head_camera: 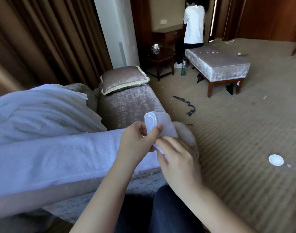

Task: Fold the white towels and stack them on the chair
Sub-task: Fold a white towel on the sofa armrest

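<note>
A small folded white towel [162, 124] is held up over the front edge of the velvet chair [127, 105]. My left hand [137, 140] pinches its left edge with thumb and fingers. My right hand [175, 158] grips its lower corner from below. A long folded white towel [60, 153] lies across the chair seat to the left. Behind it, a crumpled heap of white towels [39, 111] rests against the chair back.
A velvet cushion [123, 79] sits on the chair's far arm. A padded bench [217, 64] stands on the striped carpet, with a person in a white top [194, 26] beyond it. A white round lid [276, 159] and a black strap [186, 105] lie on the floor.
</note>
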A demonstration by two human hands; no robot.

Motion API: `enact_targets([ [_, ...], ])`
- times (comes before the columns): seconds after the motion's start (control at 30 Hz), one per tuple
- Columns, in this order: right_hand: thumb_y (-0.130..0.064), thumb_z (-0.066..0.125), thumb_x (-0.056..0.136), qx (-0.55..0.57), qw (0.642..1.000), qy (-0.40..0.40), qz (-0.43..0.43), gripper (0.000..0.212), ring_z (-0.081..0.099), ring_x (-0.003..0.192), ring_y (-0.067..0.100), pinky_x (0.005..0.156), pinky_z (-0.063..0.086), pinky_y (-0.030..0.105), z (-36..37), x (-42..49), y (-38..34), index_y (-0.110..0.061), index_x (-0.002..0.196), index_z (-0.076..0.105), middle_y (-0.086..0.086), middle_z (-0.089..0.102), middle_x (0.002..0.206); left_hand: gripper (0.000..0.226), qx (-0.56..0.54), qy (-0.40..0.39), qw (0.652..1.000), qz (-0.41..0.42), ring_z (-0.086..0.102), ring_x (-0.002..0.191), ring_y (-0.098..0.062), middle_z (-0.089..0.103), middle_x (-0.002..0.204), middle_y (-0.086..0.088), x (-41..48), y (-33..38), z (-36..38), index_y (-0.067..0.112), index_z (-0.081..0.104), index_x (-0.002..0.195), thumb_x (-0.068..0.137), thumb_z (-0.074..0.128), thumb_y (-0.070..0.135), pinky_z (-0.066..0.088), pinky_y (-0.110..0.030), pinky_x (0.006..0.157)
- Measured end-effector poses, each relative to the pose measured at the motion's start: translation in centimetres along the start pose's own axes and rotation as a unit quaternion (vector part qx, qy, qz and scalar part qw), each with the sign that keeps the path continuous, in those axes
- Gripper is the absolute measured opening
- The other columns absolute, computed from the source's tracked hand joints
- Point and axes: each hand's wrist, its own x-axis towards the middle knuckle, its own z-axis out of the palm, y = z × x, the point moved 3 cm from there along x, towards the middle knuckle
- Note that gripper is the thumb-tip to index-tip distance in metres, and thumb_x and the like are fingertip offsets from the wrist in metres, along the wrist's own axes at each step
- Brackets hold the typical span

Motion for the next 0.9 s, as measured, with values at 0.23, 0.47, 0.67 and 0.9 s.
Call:
enact_targets([
  [0.23,0.000,0.077,0.066,0.059,0.983,0.102,0.138,0.070,0.053,0.117,0.023,0.097,0.045,0.050,3.5,-3.9,0.3,-0.014,0.126,0.046,0.005,0.056,0.126,0.043,-0.001,0.017,1.000,0.013,0.055,0.060,-0.021,0.052,0.069,-0.035,0.8,-0.2,-6.3,-0.017,0.054,0.081,0.079,0.065,0.024,0.056,-0.037,0.056],
  [0.47,0.011,0.070,0.066,0.088,0.979,0.065,0.170,0.058,0.056,0.109,0.024,0.087,0.050,0.045,8.3,-1.7,-0.1,-0.013,0.117,0.061,-0.003,0.055,0.122,0.046,-0.026,0.043,0.999,0.000,0.045,0.057,-0.019,0.050,0.065,-0.013,3.2,-0.1,-14.3,-0.013,0.056,0.084,0.079,0.067,0.032,0.037,-0.030,0.059],
  [0.67,0.030,0.058,0.047,0.004,0.998,-0.058,0.014,0.087,0.048,0.120,0.023,0.085,0.053,0.043,9.5,-1.0,0.9,-0.013,0.123,0.065,0.005,0.058,0.131,0.024,0.035,0.063,0.994,-0.081,0.063,0.057,-0.012,0.064,0.059,-0.002,2.0,-6.2,-18.5,-0.005,0.064,0.080,0.093,0.063,0.015,0.050,-0.021,0.055],
  [0.9,0.025,0.055,0.060,0.016,0.976,-0.210,-0.058,0.088,0.028,0.142,0.019,0.103,0.044,0.043,10.9,-0.8,-0.4,-0.014,0.139,0.052,0.003,0.043,0.149,0.015,0.127,0.130,0.977,-0.113,0.052,0.059,-0.018,0.057,0.063,0.000,1.1,-10.6,-20.4,0.010,0.060,0.106,0.094,0.058,0.018,0.040,-0.022,0.056],
])
